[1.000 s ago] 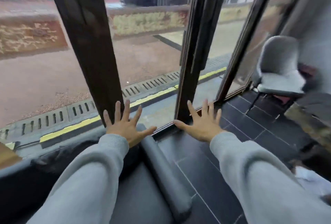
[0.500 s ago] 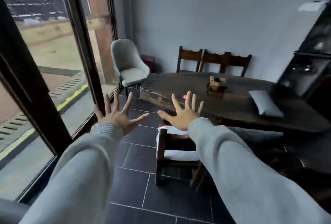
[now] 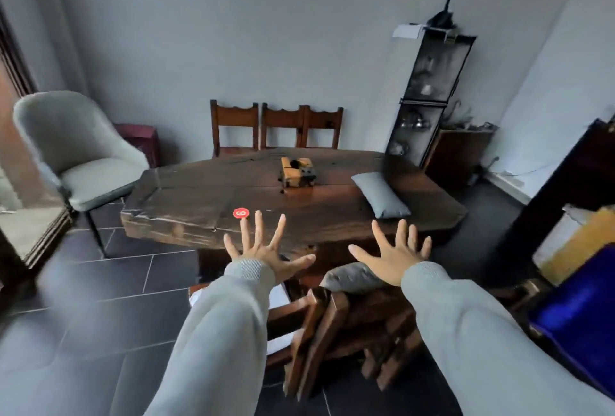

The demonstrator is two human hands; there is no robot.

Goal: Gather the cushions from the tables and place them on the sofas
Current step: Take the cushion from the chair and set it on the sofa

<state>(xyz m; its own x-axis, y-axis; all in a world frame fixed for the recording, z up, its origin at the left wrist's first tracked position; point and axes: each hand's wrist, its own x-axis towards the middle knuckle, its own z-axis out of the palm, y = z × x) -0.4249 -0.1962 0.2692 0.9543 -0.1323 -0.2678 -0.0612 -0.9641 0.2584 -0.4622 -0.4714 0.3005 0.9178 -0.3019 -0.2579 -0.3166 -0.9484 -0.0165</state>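
Note:
A grey cushion (image 3: pixel 379 195) lies on the right part of a long dark wooden table (image 3: pixel 206 196). Another grey cushion (image 3: pixel 349 277) rests on a wooden chair just below my right hand. My left hand (image 3: pixel 264 250) is held out in front of the table's near edge, fingers spread, holding nothing. My right hand (image 3: pixel 397 254) is spread the same way, apart from both cushions. Grey sleeves cover both arms. No sofa shows in this view.
A grey padded chair (image 3: pixel 80 156) stands at the left by the glass door. Three wooden chairs (image 3: pixel 276 126) line the far wall. A wooden box (image 3: pixel 297 172) and a red disc (image 3: pixel 241 213) sit on the table. A dark display cabinet (image 3: pixel 429 99) stands at the right.
My view has swung right from the window and sofa arm to face the table squarely. Both hands stay spread and empty throughout.

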